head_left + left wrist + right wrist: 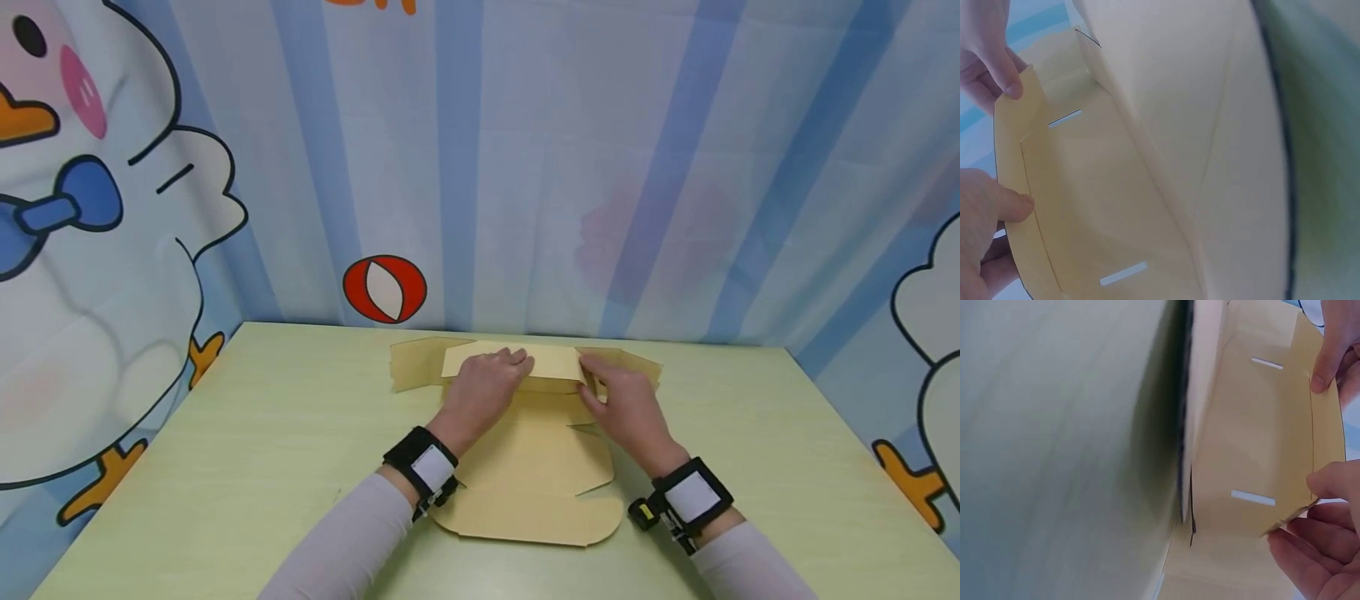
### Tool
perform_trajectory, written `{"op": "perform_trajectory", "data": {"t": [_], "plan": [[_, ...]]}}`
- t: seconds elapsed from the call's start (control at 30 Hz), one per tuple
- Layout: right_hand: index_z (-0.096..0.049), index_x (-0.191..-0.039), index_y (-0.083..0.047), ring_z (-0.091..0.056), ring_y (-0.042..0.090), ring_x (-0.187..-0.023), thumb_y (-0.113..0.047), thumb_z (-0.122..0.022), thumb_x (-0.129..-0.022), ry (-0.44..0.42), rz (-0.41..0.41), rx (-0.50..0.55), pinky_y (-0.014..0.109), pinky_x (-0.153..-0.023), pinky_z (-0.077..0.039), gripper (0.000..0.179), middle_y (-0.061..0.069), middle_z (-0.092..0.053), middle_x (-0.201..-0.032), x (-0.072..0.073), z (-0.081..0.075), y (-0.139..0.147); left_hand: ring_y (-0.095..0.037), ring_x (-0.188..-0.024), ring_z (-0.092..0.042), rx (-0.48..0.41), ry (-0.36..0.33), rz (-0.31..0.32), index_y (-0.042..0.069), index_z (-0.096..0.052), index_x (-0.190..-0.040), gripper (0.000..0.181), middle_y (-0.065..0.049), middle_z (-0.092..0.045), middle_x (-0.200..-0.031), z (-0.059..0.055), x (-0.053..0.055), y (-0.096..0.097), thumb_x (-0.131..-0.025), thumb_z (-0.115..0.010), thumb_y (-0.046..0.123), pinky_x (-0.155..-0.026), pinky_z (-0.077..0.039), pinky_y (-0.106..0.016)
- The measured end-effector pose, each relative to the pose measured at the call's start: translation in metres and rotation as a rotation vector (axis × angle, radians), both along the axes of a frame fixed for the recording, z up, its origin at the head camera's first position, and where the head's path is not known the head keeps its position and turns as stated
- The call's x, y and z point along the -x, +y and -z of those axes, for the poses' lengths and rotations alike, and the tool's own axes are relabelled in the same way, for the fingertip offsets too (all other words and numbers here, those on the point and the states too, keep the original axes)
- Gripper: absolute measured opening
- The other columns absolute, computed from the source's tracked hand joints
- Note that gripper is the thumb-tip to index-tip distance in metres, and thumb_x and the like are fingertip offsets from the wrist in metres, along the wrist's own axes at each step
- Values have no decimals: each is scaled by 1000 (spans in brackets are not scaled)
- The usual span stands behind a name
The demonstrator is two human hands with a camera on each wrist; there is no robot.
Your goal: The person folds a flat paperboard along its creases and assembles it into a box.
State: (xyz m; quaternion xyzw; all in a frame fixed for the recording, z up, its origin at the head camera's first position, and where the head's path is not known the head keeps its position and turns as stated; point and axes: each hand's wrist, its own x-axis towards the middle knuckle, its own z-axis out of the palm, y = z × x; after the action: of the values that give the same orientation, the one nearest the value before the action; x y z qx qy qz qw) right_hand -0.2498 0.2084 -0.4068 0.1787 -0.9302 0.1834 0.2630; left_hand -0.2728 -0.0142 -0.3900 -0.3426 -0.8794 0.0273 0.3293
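Observation:
A flat-cut cardboard box blank [532,467] lies on the table, its far panel folded up and a flap [525,362] along the top bent toward me. My left hand [487,379] holds that flap near its middle, thumb on the inner face and fingers behind, as the left wrist view shows. At the flap's right end, my right hand [618,400] pinches the board; in the right wrist view its thumb presses near the crease with fingers curled beneath the corner. Two narrow slots [1254,498] cut through the raised panel. Side flaps [420,362] stick out at both ends.
The pale green table [262,467] extends around the cardboard. Behind its far edge hangs a striped blue curtain [510,167] printed with cartoon ducks and a red ball. Both wrists wear black straps with cameras.

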Motion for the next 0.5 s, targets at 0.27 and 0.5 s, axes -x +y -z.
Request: {"op": "perform_trajectory", "data": {"t": [0.27, 0.5], "plan": [[-62, -131, 1, -75, 28, -86, -11, -70, -89, -109, -27, 77, 39, -72, -62, 44, 18, -76, -103, -1, -3, -5, -12, -87, -73, 8, -10, -8, 19, -73, -112, 26, 7, -76, -110, 0, 0, 0, -91, -67, 4, -67, -59, -24], [-62, -132, -1, -75, 29, -91, -6, -69, -89, -251, -49, 275, 39, -77, -61, 44, 21, -72, -114, -2, -4, -10, -13, -84, -73, 4, -17, -7, 19, -74, -111, 26, 6, -76, -108, -1, 0, 1, -91, -67, 4, -67, -59, -24]]}}
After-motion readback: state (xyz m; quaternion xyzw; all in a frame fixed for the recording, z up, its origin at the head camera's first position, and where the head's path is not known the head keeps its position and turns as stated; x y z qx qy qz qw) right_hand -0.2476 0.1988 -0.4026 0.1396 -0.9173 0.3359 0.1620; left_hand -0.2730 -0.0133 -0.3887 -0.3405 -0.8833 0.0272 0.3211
